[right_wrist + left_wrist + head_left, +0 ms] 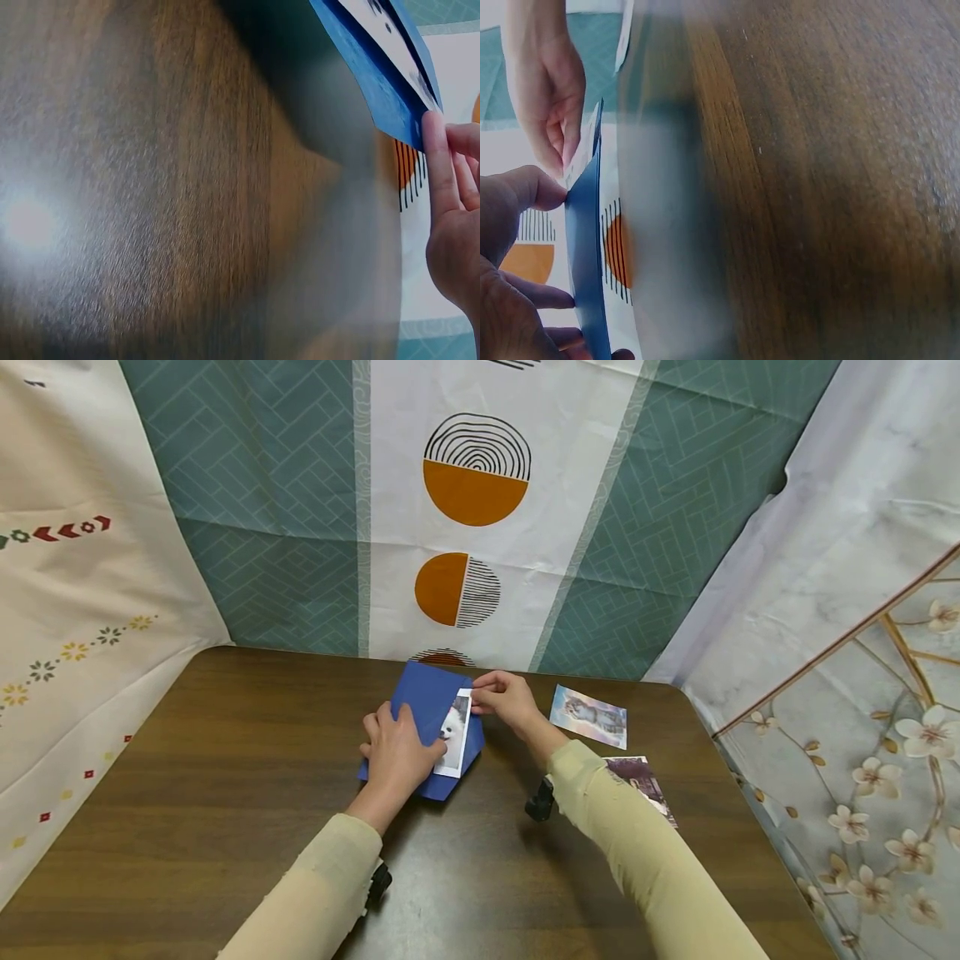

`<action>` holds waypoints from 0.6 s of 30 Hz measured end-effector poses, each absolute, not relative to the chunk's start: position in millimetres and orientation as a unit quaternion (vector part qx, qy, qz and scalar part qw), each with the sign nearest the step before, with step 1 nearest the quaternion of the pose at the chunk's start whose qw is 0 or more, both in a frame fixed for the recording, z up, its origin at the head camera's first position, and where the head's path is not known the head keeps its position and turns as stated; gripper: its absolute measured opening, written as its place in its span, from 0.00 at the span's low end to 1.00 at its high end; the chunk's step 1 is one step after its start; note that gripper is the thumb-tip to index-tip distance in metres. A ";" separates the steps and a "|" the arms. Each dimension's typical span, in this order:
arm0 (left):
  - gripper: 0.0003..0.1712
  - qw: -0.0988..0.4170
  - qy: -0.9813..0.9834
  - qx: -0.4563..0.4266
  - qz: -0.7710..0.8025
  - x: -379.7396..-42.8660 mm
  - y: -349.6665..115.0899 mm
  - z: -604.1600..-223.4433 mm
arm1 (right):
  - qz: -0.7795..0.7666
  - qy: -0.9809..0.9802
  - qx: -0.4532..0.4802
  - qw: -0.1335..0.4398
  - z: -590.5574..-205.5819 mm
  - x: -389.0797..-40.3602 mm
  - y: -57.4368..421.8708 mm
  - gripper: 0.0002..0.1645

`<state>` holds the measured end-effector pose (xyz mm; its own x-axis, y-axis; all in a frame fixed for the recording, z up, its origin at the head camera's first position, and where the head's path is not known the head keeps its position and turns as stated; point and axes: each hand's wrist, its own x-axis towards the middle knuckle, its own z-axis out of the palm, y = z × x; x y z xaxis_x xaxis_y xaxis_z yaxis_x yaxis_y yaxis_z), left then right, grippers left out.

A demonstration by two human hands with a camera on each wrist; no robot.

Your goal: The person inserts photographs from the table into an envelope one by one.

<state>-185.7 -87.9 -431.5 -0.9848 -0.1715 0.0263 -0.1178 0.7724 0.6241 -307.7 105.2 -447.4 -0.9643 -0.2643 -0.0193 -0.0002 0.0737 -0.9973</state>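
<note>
Gripping a blue envelope (426, 689) mid-frame, left hand (395, 747) clamped on it, right hand (506, 697) pinching the dog photo (459, 739) partly inside, cat photo (590, 717) lying right of centre.

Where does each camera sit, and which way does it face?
Head: worn on the head, looking forward and down at the brown wooden table; shows left hand, right hand, pale fabric sleeves.
Left wrist: worn there, facing the blue paper envelope; shows both hands.
Right wrist: worn there, facing the envelope; shows right hand.
Both wrist views share the envelope and table.
</note>
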 end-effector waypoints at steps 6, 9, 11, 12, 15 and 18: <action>0.50 0.045 -0.939 0.079 -0.332 -185.5 -86.6 -430.6 | -0.683 0.721 -0.072 0.087 -448.3 -309.2 101.2 0.12; 0.50 0.047 -0.937 0.079 -0.336 -185.2 -86.0 -430.3 | -0.690 0.716 -0.068 0.082 -447.7 -309.4 99.1 0.12; 0.50 0.048 -0.937 0.079 -0.338 -185.3 -85.7 -430.2 | -0.695 0.712 -0.066 0.078 -447.5 -309.7 97.0 0.12; 0.50 0.047 -0.937 0.079 -0.338 -185.3 -85.4 -430.1 | -0.697 0.710 -0.064 0.077 -447.6 -310.0 96.0 0.12; 0.50 0.044 -0.937 0.081 -0.338 -185.6 -84.7 -429.5 | -0.702 0.706 -0.059 0.074 -447.0 -309.9 92.3 0.12; 0.50 0.044 -0.937 0.082 -0.338 -186.0 -84.1 -428.5 | -0.700 0.708 -0.056 0.076 -446.2 -309.4 88.4 0.12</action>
